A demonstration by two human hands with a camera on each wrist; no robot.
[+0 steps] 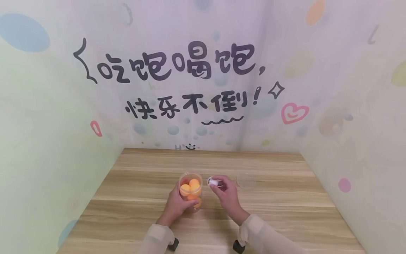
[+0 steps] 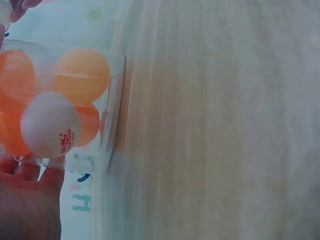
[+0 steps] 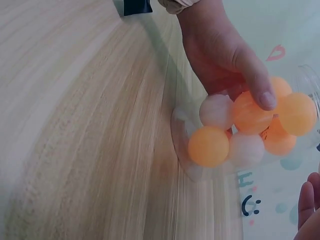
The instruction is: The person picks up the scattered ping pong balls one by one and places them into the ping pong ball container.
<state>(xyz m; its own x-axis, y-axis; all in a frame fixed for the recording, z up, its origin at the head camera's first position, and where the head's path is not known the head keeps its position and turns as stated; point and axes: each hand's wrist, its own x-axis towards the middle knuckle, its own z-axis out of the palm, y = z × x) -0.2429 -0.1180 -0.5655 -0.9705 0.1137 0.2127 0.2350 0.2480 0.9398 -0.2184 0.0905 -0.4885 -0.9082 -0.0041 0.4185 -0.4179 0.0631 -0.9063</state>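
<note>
My left hand grips a clear plastic jar from its left side, thumb across the front. Inside lie several orange ping-pong balls and a few white ones; one white ball carries red print. The jar's mouth is uncovered, and it stands on or close to the table. Just right of the rim, my right hand pinches a white ping-pong ball with dark print between thumb and fingers. Only part of that ball shows at the left wrist view's upper left corner.
A round clear lid lies on the wood-grain table, right of and beyond the right hand. Printed fabric walls close off the back and both sides of the table.
</note>
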